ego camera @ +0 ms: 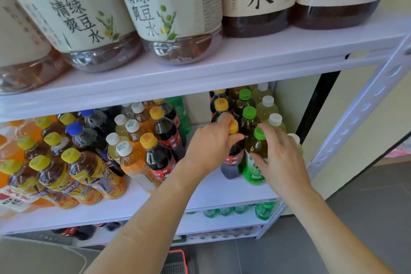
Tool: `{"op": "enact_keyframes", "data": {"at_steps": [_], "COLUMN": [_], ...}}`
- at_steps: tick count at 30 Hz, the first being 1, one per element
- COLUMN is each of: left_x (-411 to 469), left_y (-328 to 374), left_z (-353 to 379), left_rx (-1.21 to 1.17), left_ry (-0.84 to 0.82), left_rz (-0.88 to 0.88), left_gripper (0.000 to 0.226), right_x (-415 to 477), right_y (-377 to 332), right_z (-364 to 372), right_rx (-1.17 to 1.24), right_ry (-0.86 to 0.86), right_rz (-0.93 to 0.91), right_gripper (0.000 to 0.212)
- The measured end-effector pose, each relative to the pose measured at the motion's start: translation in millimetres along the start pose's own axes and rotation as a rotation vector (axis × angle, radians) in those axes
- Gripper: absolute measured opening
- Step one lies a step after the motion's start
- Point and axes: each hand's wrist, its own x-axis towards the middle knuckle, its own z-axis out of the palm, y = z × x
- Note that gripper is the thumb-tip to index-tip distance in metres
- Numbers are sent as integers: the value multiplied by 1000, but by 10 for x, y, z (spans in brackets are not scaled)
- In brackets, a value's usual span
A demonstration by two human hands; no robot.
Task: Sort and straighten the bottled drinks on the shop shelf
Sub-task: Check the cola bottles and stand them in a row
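Observation:
On the middle shelf [211,193] my left hand [209,147] is shut on the neck of a dark cola bottle [233,162] with a yellow cap, at the front of the right-hand group. My right hand [280,158] grips the green-capped green tea bottle [253,162] standing right beside it. Behind them run rows of yellow-capped dark bottles [221,104], green-capped bottles [249,113] and white-capped pale bottles [274,120]. To the left stands a mixed cluster: cola [159,158], orange drinks [131,162], yellow-capped iced tea [89,171], blue-capped bottles [77,133].
Large tea bottles [173,11] fill the upper shelf. A bare strip of middle shelf lies between the two groups. Green bottles [264,209] stand on the lower shelf. The white metal upright [355,122] frames the right side. A red basket [175,260] sits on the floor below.

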Motion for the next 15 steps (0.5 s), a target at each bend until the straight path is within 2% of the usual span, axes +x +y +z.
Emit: {"op": "enact_keyframes", "data": {"at_steps": [6,9,12,15], "left_x": [20,-92,-358,-642], "left_y": [7,28,-71,-407], "left_z": [40,0,-133,-341], "left_rx": [-157,-233,-120,191], "left_ry": [12,43,256,506], "left_rz": [-87,-163,-148,-134], "left_gripper": [47,52,41,22], "right_x": [-18,-88,-191,-288], "right_y": [-8,-24,-54,-103], "right_z": [9,21,19,7], "right_rx": [-8,26,113,211], "right_ry": [16,87,219,283], "right_rz": [-11,-1,-82,-152], "right_gripper": [65,62,52,35]}}
